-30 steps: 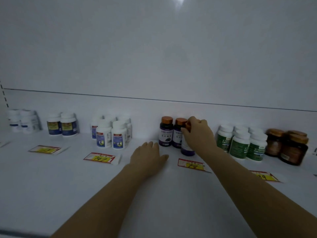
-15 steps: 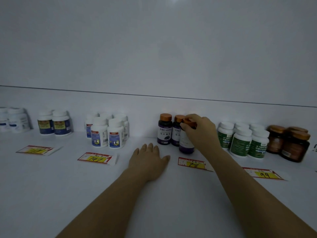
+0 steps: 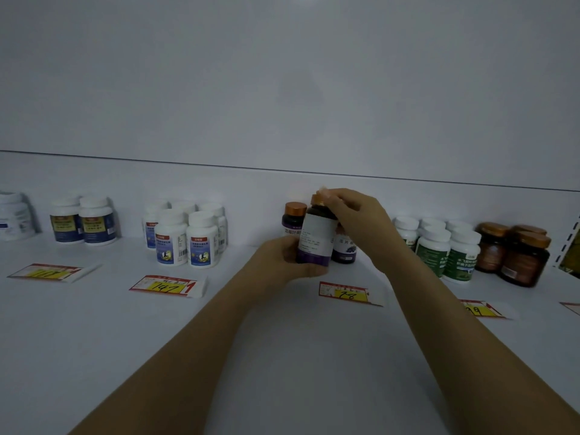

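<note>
Bottle (image 3: 315,238) now lifted: dark, white label (image 3: 318,227), cap (image 3: 317,200) seemingly copper.

a shop, most likely a pharmacy or supplement aisle. a long white display shelf (image 3: 94,340) carries small groups of identical goods: white plastic bottles with blue labels (image 3: 185,243), white bottles with green labels (image 3: 439,246), brown jars with gold lids (image 3: 524,262), and a dark bottle with a copper cap (image 3: 315,237) beside its twins. before each group lies a red-and-yellow paper price tag (image 3: 163,285) with a handwritten number.
</note>
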`<state>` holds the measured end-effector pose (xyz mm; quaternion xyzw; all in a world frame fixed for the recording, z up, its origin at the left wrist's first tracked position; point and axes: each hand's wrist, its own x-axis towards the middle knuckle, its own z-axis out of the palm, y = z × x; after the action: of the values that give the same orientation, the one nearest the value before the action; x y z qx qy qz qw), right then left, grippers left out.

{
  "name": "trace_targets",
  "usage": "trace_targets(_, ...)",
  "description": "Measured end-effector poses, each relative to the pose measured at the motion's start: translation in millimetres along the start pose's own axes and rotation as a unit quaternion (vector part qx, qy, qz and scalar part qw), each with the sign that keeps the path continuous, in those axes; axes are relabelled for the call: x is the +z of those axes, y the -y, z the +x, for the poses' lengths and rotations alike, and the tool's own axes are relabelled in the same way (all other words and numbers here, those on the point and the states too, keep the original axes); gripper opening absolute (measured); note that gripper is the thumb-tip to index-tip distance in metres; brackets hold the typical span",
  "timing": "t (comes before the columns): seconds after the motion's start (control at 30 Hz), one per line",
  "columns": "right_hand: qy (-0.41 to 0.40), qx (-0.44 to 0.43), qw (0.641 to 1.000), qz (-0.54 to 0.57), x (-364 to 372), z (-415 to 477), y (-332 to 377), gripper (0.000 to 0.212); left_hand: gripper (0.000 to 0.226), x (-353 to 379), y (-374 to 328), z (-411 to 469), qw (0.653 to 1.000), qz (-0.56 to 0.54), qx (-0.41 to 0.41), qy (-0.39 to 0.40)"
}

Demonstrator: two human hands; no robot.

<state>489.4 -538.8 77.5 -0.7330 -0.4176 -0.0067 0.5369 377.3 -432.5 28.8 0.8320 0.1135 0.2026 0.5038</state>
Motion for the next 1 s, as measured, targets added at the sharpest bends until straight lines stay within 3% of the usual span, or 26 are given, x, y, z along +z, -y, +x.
trace_targets(0.2, 0.042, 0.050, 0.990, 0.121, -7, 0, -10, 0.020, 0.040, -4, -2, -4, 0.997, -0.053, -0.034, 0.041)
trace_targets(0.47, 0.045, 0.051, 0.988, 0.139, -7, 0, -12, 0.025, 0.042, -4, -3, -5, 0.996, -0.067, -0.042, 0.050)
trace_targets(0.77, 0.110, 0.018, 0.976, 0.186, -5, -5, 1, 0.024, 0.050, 2, -3, -3, 0.997, 0.040, 0.008, -0.067)
trace_targets(0.87, 0.106, -0.019, 0.983, 0.147, -7, -7, 7, 0.017, 0.056, 2, -2, -6, 0.988, 0.087, 0.030, -0.126)
trace_targets(1.0, 0.114, -0.028, 0.993, 0.022, -12, -7, 13, 0.013, 0.055, 4, -1, -10, 0.979, 0.137, 0.053, -0.142)
